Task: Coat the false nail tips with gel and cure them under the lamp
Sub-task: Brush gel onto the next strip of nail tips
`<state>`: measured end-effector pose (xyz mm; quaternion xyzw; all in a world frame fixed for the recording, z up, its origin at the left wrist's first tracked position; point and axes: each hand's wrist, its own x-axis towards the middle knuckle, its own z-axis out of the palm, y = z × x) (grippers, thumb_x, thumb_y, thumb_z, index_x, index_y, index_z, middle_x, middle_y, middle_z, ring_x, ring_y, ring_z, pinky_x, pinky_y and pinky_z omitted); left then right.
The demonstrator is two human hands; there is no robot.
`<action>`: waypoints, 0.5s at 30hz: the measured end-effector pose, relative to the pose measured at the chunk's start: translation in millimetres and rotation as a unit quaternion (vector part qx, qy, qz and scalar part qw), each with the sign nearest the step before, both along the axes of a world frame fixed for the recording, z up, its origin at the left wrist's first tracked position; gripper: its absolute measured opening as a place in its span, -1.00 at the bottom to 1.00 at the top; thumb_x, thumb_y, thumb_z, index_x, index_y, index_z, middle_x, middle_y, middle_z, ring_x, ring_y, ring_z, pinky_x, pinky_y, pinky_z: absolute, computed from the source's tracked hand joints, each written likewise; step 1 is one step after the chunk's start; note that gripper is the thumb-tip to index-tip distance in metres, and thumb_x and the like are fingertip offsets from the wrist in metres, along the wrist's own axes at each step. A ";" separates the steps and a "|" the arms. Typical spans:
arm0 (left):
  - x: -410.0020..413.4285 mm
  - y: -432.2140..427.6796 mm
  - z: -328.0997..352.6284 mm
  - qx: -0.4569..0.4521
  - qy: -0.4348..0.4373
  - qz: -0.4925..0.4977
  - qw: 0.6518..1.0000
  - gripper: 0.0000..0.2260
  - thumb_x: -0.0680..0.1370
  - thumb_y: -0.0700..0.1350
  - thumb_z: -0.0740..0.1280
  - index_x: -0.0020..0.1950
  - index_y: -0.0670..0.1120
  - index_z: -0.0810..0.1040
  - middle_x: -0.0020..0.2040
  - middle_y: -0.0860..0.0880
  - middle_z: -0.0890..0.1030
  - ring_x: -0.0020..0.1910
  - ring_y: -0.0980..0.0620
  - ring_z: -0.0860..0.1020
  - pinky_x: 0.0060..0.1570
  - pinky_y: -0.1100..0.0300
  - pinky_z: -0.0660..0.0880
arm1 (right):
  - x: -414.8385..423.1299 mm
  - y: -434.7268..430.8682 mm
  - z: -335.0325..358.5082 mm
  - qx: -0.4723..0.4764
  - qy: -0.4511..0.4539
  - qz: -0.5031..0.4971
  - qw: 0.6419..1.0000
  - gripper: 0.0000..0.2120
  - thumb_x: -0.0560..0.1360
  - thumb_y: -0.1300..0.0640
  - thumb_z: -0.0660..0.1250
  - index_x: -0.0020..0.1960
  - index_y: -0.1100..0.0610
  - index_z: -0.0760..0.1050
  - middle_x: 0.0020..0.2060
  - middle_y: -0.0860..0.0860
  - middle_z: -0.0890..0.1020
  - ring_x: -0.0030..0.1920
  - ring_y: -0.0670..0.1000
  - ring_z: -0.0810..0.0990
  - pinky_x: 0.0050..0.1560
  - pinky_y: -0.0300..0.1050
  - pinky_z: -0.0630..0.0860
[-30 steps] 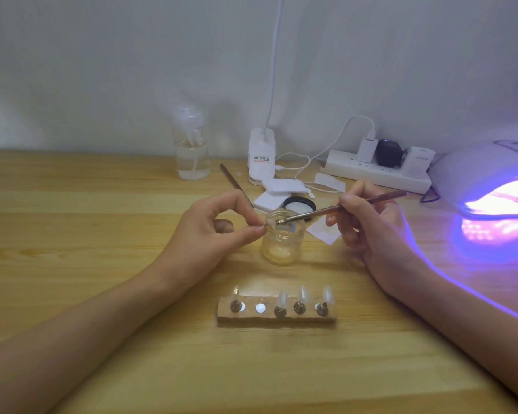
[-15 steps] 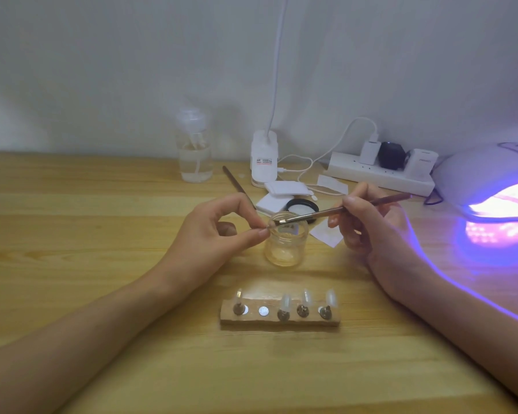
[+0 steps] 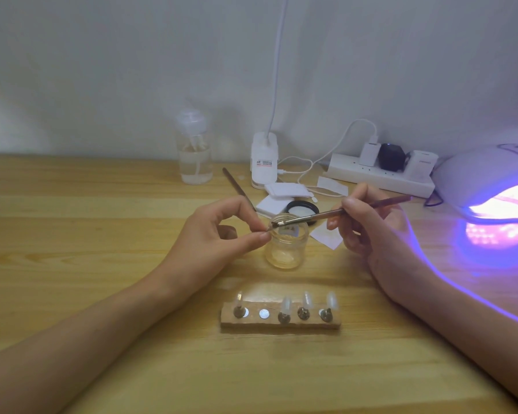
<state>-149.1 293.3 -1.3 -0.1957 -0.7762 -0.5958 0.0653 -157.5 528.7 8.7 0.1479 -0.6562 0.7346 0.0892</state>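
Pinching nail tip (image 3: 269, 229) with left hand (image 3: 219, 234) over jar (image 3: 286, 248), right hand (image 3: 371, 231) gripping brush (image 3: 341, 212) against it

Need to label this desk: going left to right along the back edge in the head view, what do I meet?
spray bottle → white lamp base → power strip → glowing nail lamp
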 end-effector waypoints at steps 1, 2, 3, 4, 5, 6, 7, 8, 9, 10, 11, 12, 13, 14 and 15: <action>-0.1 0.2 0.0 -0.001 -0.001 0.001 1.000 -0.87 0.44 -0.11 0.52 -0.18 -0.07 0.58 -0.09 0.02 0.64 -0.43 0.09 0.33 -0.36 0.27 0.34 | -0.5 0.2 -0.5 0.003 -0.007 -0.009 1.000 -0.81 0.50 0.09 0.29 -0.26 0.08 0.37 -0.39 0.04 0.60 -0.49 -0.08 0.31 -0.50 -0.31 0.20; 0.0 0.3 0.1 -0.003 -0.001 0.002 1.000 -0.86 0.44 -0.11 0.52 -0.19 -0.06 0.58 -0.09 0.02 0.64 -0.43 0.09 0.34 -0.36 0.26 0.35 | -1.0 0.9 -0.7 0.002 -0.014 -0.018 1.000 -0.81 0.49 0.08 0.29 -0.26 0.09 0.35 -0.39 0.04 0.60 -0.50 -0.09 0.30 -0.49 -0.29 0.18; 0.1 0.6 0.5 -0.004 -0.002 0.003 1.000 -0.86 0.44 -0.11 0.52 -0.19 -0.06 0.58 -0.09 0.02 0.65 -0.42 0.09 0.34 -0.35 0.26 0.36 | -1.4 1.4 -0.7 -0.006 -0.016 -0.021 1.000 -0.81 0.48 0.08 0.29 -0.26 0.08 0.35 -0.39 0.03 0.60 -0.50 -0.09 0.30 -0.48 -0.27 0.15; 0.4 0.9 0.5 -0.004 -0.003 0.004 1.000 -0.86 0.44 -0.12 0.53 -0.20 -0.06 0.58 -0.09 0.01 0.65 -0.42 0.09 0.35 -0.35 0.27 0.36 | -0.8 1.6 -0.6 -0.015 -0.012 -0.017 1.000 -0.81 0.49 0.08 0.29 -0.27 0.07 0.36 -0.38 0.04 0.60 -0.49 -0.09 0.30 -0.47 -0.26 0.13; 0.5 1.1 0.6 -0.004 -0.005 0.005 1.000 -0.86 0.44 -0.13 0.53 -0.20 -0.06 0.57 -0.09 0.02 0.65 -0.43 0.10 0.35 -0.36 0.29 0.36 | -0.1 1.3 -0.1 -0.018 -0.004 -0.008 1.000 -0.81 0.50 0.09 0.28 -0.26 0.06 0.36 -0.38 0.04 0.60 -0.49 -0.09 0.30 -0.46 -0.26 0.14; 0.5 1.2 0.8 -0.004 -0.007 0.005 1.000 -0.86 0.44 -0.13 0.53 -0.21 -0.05 0.57 -0.10 0.02 0.65 -0.44 0.11 0.35 -0.37 0.32 0.35 | 0.8 0.8 0.3 -0.012 0.003 0.001 1.000 -0.81 0.51 0.09 0.28 -0.26 0.07 0.36 -0.38 0.04 0.60 -0.49 -0.10 0.31 -0.47 -0.29 0.16; 0.7 1.7 0.9 -0.004 -0.010 0.006 1.000 -0.86 0.44 -0.13 0.53 -0.21 -0.05 0.57 -0.10 0.04 0.65 -0.45 0.11 0.35 -0.39 0.35 0.34 | 1.3 0.1 0.2 -0.002 0.004 0.004 1.000 -0.80 0.53 0.10 0.28 -0.25 0.07 0.36 -0.38 0.03 0.60 -0.50 -0.10 0.31 -0.49 -0.32 0.19; 1.0 2.0 1.2 -0.005 -0.012 0.009 1.000 -0.85 0.43 -0.14 0.53 -0.22 -0.04 0.57 -0.10 0.05 0.65 -0.45 0.11 0.35 -0.40 0.37 0.34 | 1.1 -0.2 0.0 0.005 -0.002 -0.003 1.000 -0.79 0.54 0.11 0.28 -0.26 0.07 0.36 -0.39 0.03 0.60 -0.51 -0.11 0.31 -0.51 -0.33 0.20; 1.2 2.3 1.4 -0.006 -0.013 0.013 1.000 -0.85 0.43 -0.13 0.53 -0.22 -0.04 0.57 -0.10 0.06 0.66 -0.46 0.11 0.35 -0.40 0.38 0.34 | 0.2 -0.1 -0.5 0.005 -0.013 -0.015 1.000 -0.77 0.55 0.14 0.28 -0.26 0.06 0.36 -0.39 0.03 0.60 -0.51 -0.11 0.31 -0.52 -0.33 0.20; 1.3 2.5 1.7 -0.008 -0.014 0.016 1.000 -0.85 0.43 -0.13 0.53 -0.23 -0.04 0.57 -0.10 0.06 0.66 -0.46 0.10 0.36 -0.40 0.39 0.35 | -0.9 0.6 -0.7 -0.003 -0.024 -0.027 0.999 -0.75 0.58 0.16 0.27 -0.27 0.06 0.36 -0.40 0.03 0.60 -0.50 -0.11 0.31 -0.52 -0.33 0.18; 1.5 2.8 2.0 -0.009 -0.016 0.016 1.000 -0.85 0.42 -0.13 0.53 -0.22 -0.04 0.57 -0.10 0.05 0.66 -0.45 0.10 0.36 -0.39 0.39 0.35 | -1.5 1.3 -0.6 -0.016 -0.030 -0.031 0.999 -0.73 0.59 0.18 0.27 -0.28 0.05 0.36 -0.40 0.03 0.60 -0.50 -0.11 0.31 -0.51 -0.32 0.16; 1.9 2.9 2.4 -0.009 -0.018 0.016 1.000 -0.85 0.42 -0.12 0.53 -0.22 -0.04 0.57 -0.09 0.04 0.66 -0.45 0.10 0.36 -0.40 0.39 0.35 | -1.5 1.7 -0.2 -0.028 -0.028 -0.028 0.999 -0.73 0.58 0.17 0.27 -0.28 0.05 0.36 -0.39 0.03 0.60 -0.49 -0.11 0.31 -0.50 -0.31 0.15; 2.1 3.0 2.7 -0.008 -0.019 0.016 1.000 -0.85 0.42 -0.12 0.53 -0.22 -0.04 0.57 -0.09 0.03 0.66 -0.45 0.10 0.36 -0.40 0.39 0.35 | -1.1 1.2 0.4 -0.032 -0.019 -0.017 0.999 -0.76 0.56 0.14 0.28 -0.28 0.05 0.36 -0.38 0.03 0.60 -0.48 -0.10 0.32 -0.49 -0.30 0.16; 2.2 3.1 2.9 -0.008 -0.020 0.017 1.000 -0.85 0.42 -0.13 0.53 -0.23 -0.04 0.57 -0.09 0.02 0.66 -0.45 0.11 0.37 -0.41 0.38 0.35 | -0.2 0.8 0.6 -0.026 -0.007 -0.004 1.000 -0.78 0.54 0.12 0.28 -0.27 0.06 0.36 -0.37 0.04 0.61 -0.47 -0.10 0.33 -0.49 -0.31 0.18; 2.1 3.3 3.2 -0.008 -0.021 0.018 1.000 -0.85 0.42 -0.13 0.53 -0.23 -0.04 0.57 -0.09 0.02 0.67 -0.45 0.11 0.37 -0.41 0.38 0.34 | 0.5 0.2 0.6 -0.015 0.000 0.003 1.000 -0.80 0.53 0.11 0.28 -0.26 0.07 0.37 -0.36 0.05 0.61 -0.48 -0.10 0.32 -0.49 -0.32 0.19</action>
